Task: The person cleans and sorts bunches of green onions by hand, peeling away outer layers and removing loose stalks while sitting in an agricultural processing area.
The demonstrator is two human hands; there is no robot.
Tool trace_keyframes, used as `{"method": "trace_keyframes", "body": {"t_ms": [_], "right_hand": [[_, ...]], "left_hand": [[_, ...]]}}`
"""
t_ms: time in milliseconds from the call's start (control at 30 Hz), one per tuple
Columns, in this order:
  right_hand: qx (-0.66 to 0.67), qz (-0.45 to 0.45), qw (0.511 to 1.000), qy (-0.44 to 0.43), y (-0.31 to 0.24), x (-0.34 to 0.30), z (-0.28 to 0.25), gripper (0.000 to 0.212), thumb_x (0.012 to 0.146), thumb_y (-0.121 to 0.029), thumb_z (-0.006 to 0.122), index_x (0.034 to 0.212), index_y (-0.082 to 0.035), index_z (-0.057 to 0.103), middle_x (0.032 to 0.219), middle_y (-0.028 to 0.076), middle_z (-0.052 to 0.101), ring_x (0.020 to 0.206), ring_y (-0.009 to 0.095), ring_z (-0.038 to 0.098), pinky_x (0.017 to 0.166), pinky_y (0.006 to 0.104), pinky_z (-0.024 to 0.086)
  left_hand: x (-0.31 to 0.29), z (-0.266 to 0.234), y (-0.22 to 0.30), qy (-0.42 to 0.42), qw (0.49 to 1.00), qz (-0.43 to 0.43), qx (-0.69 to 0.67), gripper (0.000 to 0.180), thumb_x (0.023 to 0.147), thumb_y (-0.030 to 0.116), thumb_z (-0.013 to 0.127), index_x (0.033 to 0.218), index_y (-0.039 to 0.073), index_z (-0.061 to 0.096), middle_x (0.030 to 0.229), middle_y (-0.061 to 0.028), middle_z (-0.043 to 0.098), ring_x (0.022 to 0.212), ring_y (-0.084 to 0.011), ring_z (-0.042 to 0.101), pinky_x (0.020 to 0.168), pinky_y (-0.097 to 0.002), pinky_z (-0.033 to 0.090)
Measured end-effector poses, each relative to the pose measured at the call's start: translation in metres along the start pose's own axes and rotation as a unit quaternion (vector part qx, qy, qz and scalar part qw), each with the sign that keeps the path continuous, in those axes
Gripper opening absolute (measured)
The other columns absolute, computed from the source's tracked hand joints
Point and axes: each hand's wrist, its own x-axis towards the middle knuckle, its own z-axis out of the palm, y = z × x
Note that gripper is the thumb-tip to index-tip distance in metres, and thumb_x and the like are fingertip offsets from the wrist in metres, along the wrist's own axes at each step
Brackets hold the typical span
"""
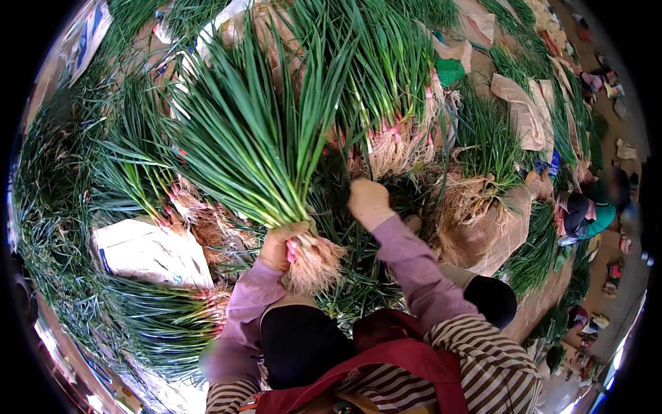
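My left hand (277,247) is wrapped round the lower stalks of a large bunch of green garlic (258,155). Its long flat leaves fan up and away from me, and pinkish bulb ends with pale, shaggy roots (314,265) hang beside my hand. To the right of this bunch, my right hand (369,201) is closed in a fist, knuckles up. Whatever it may hold is hidden from view. Just beyond it another bunch (389,90) lies with its pink bulbs and roots (396,148) toward me.
More bunches lie at the left (162,310) and right (483,131). A white sack (148,252) is on my left, brown sacking (489,234) on my right. Loose leaves (62,186) cover the left side. Another person in green (601,219) sits at the far right.
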Motion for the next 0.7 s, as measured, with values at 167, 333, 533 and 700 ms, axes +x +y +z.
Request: {"method": "trace_keyframes", "body": {"t_ms": [167, 333, 533, 700], "right_hand": [[0.206, -0.092, 0.974, -0.010, 0.121, 0.028, -0.029, 0.030, 0.084, -0.028, 0.059, 0.090, 0.001, 0.065, 0.082, 0.015, 0.066, 0.070, 0.025, 0.062, 0.061, 0.0366, 0.051], [-0.025, 0.004, 0.971, 0.236, 0.196, 0.109, -0.068, 0.036, 0.091, -0.030, 0.056, 0.090, 0.005, 0.062, 0.066, 0.009, 0.060, 0.053, 0.013, 0.052, 0.045, 0.0328, 0.041], [0.378, 0.102, 0.911, 0.132, 0.041, 0.052, -0.093, 0.018, 0.093, -0.014, 0.050, 0.100, 0.000, 0.061, 0.073, 0.006, 0.058, 0.050, 0.009, 0.046, 0.040, 0.0204, 0.036], [0.255, -0.187, 0.941, 0.122, -0.018, -0.021, -0.053, 0.027, 0.093, -0.027, 0.051, 0.078, -0.005, 0.057, 0.064, 0.003, 0.051, 0.056, 0.017, 0.050, 0.054, 0.0312, 0.046]], "left_hand": [[-0.015, 0.005, 0.014, -0.190, 0.970, 0.021, -0.151, 0.045, 0.074, 0.010, 0.060, 0.113, -0.007, 0.046, 0.087, -0.0347, 0.060, 0.084, -0.0505, 0.061, 0.054, -0.0567, 0.056], [0.001, 0.024, 0.007, -0.178, 0.977, -0.013, -0.120, 0.047, 0.074, 0.015, 0.064, 0.112, -0.006, 0.047, 0.093, -0.0276, 0.062, 0.079, -0.0489, 0.062, 0.061, -0.0592, 0.055], [-0.012, 0.004, 0.024, -0.179, 0.976, -0.018, -0.124, 0.049, 0.074, 0.010, 0.065, 0.119, 0.000, 0.047, 0.118, -0.0239, 0.055, 0.082, -0.0444, 0.063, 0.078, -0.0598, 0.049], [-0.004, 0.011, 0.012, -0.112, 0.989, -0.062, -0.071, 0.041, 0.079, 0.014, 0.064, 0.113, -0.006, 0.052, 0.106, -0.0255, 0.060, 0.076, -0.0370, 0.066, 0.069, -0.0458, 0.056]]}}
